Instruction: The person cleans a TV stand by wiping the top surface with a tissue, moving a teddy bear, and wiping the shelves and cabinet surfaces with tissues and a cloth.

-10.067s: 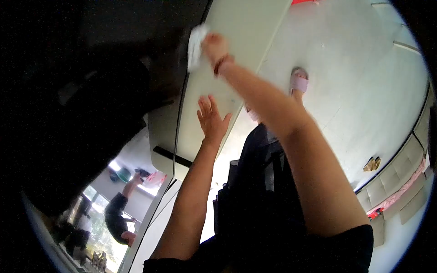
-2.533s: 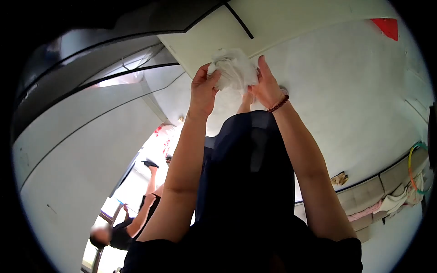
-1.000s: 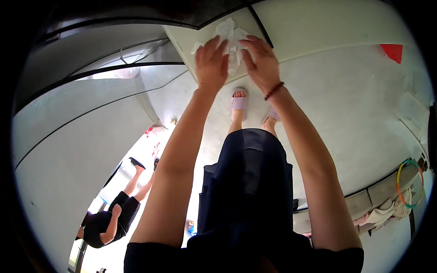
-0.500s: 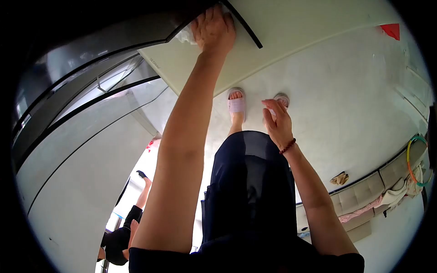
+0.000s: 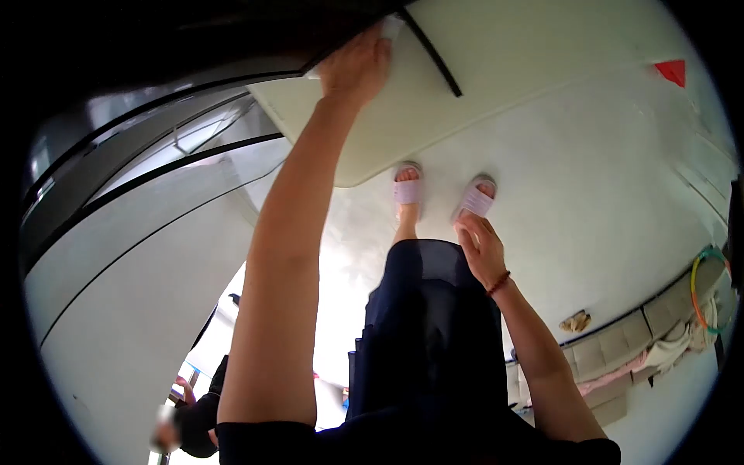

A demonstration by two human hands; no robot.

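My left hand [image 5: 355, 71] reaches far out at the top, lying palm down on a pale table-like surface [image 5: 403, 108] beside a dark glossy panel [image 5: 256, 84]. Under and around its fingers shows a crumpled white tissue [image 5: 394, 29], mostly covered by the hand. The fingertips are partly lost in the dark edge. A thin black strip [image 5: 434, 54] crosses the pale surface just right of this hand. Low in front of my dark clothing hangs my right hand [image 5: 484, 252], with a dark red bead bracelet [image 5: 498, 284] at the wrist. Its fingers are loosely bent and hold nothing visible.
My feet in pink slippers [image 5: 408, 186] stand on the pale floor. A red item [image 5: 671, 73] lies at upper right. A tufted sofa [image 5: 608, 341] with cloths and a coloured hoop [image 5: 695, 291] are at right. Another person [image 5: 203, 418] is at lower left.
My left hand has slid slightly left and down over the pale surface, covering more of the tissue. My right hand has dropped lower. The view has shifted, showing both slippers more fully.
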